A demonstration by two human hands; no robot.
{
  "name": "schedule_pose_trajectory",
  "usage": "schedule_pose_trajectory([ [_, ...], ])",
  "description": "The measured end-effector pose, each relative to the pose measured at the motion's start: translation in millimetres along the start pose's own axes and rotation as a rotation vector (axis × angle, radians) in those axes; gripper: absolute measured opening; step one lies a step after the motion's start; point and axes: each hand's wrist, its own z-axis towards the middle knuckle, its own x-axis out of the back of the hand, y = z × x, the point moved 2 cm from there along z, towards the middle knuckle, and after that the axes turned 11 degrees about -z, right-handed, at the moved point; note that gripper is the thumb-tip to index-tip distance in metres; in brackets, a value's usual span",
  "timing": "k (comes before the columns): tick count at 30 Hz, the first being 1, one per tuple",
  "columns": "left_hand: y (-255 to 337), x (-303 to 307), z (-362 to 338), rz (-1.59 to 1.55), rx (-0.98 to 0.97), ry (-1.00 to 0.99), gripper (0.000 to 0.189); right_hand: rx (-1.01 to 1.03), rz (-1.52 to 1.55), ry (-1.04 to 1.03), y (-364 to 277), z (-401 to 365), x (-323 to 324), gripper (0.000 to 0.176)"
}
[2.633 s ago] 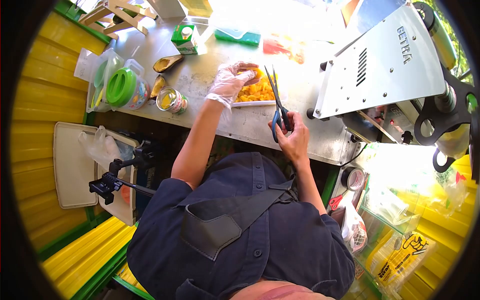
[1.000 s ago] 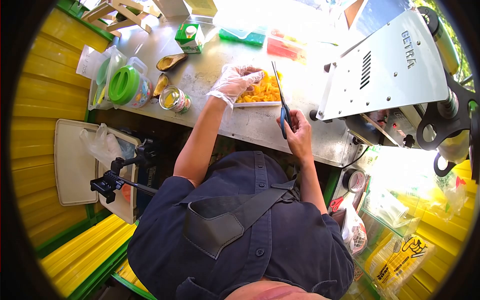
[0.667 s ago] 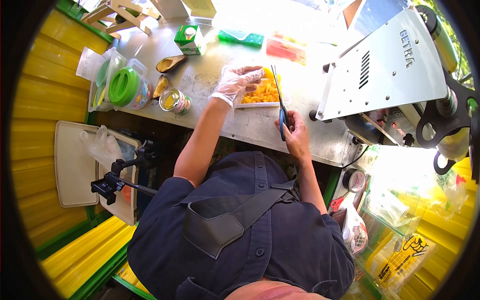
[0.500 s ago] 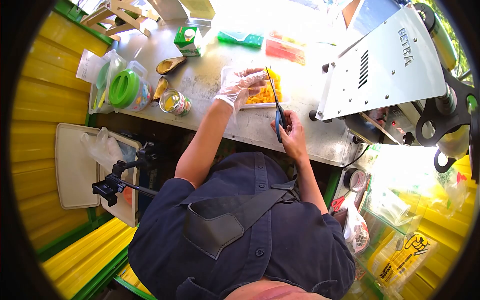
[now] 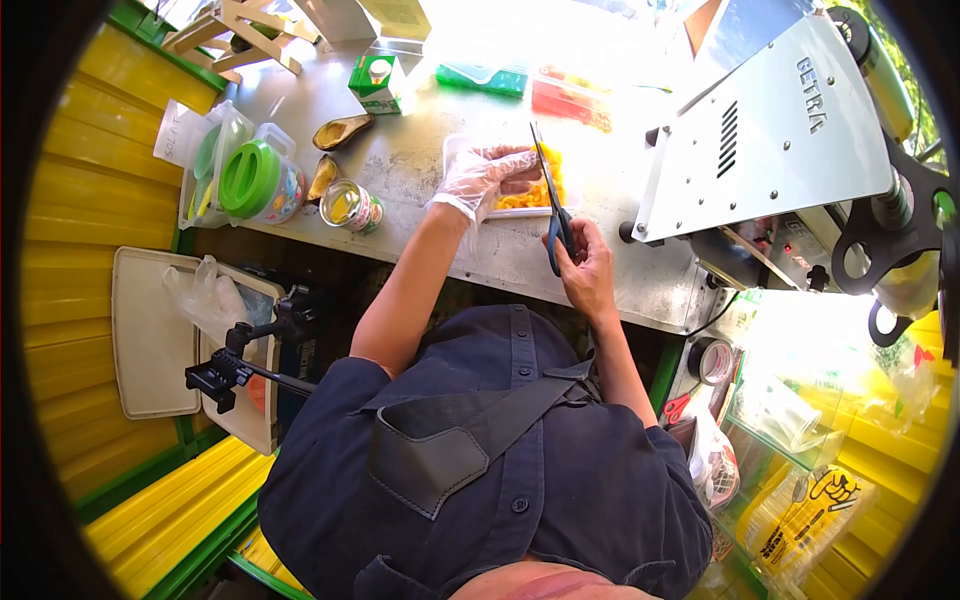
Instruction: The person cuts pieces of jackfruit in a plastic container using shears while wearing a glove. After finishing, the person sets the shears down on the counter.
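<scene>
My left hand, in a clear plastic glove, is over a white tray with its fingers bent together. Whatever is between the fingertips is too small to make out. Yellow-orange food pieces lie in the tray beside and beneath the fingers. My bare right hand is closed around the dark handles of a pair of scissors. The narrow blades point up and away from me, crossing in front of the food, with their upper part close to the gloved fingertips.
Left on the metal table stand an opened can, dark scooped-out skins, a green-lidded jar and a green carton. Green and red containers sit behind the tray. A large GETRA machine occupies the right side.
My gloved left hand has lowered slightly toward the tray, and its fingers have come closer together. The scissors remain in my right hand, shifted only a little.
</scene>
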Motion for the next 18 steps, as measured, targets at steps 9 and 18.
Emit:
schedule_pose_trajectory([
  [9, 7.5, -0.1, -2.1, 0.045, -0.021, 0.02, 0.035, -0.056, 0.049, -0.037, -2.0, -1.2, 4.3, 0.019],
  [18, 17.2, 7.7, 0.2, 0.059, -0.035, -0.051, 0.035, -0.004, 0.086, -0.044, -12.0, 1.5, 22.4, 0.025],
])
